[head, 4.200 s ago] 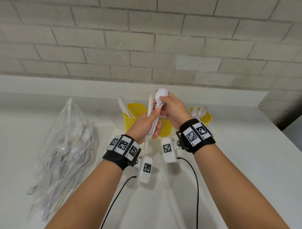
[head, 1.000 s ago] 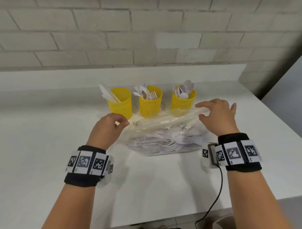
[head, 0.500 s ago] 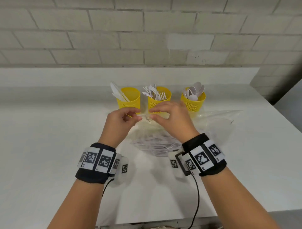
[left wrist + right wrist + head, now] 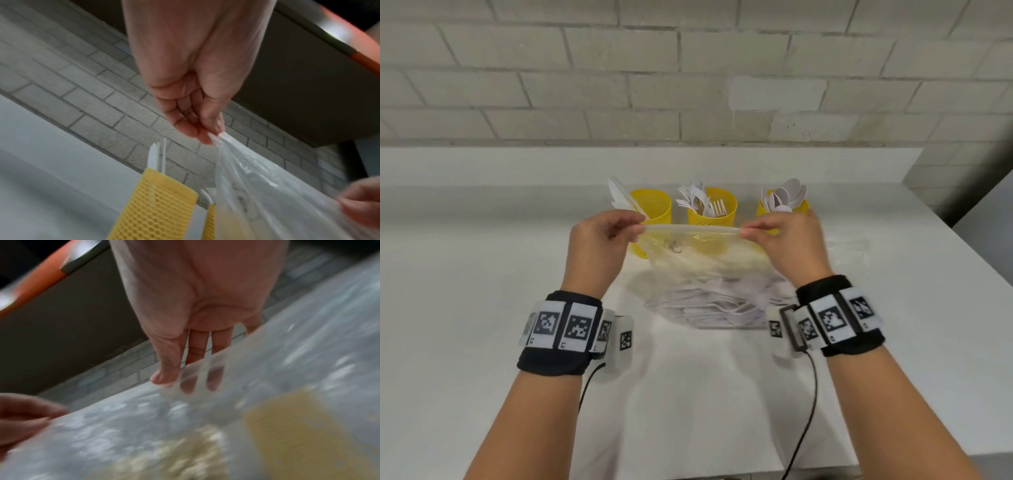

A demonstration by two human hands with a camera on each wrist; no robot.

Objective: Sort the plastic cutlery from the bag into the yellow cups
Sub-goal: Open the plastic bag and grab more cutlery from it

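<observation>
A clear plastic bag (image 4: 709,274) of white cutlery stands on the white table (image 4: 482,274) in front of three yellow cups. My left hand (image 4: 602,240) pinches the left end of its top strip, and my right hand (image 4: 787,240) pinches the right end, so the strip is stretched flat between them. The left wrist view shows my fingertips (image 4: 207,136) nipping the bag (image 4: 257,186). In the blurred right wrist view, my thumb and fingers (image 4: 164,378) hold the bag film (image 4: 246,402). The left cup (image 4: 652,209) holds knives, the middle cup (image 4: 712,209) forks, the right cup (image 4: 784,209) spoons.
A white ledge (image 4: 688,164) and a grey brick wall (image 4: 688,68) rise right behind the cups. The table's right edge (image 4: 962,240) slants off to the right. Black cables (image 4: 804,428) hang from both wrist bands over the near table edge.
The hands met at the middle of the bag's top half a second ago; now they have slid apart to its two ends, stretching the top strip and lifting the bag upright.
</observation>
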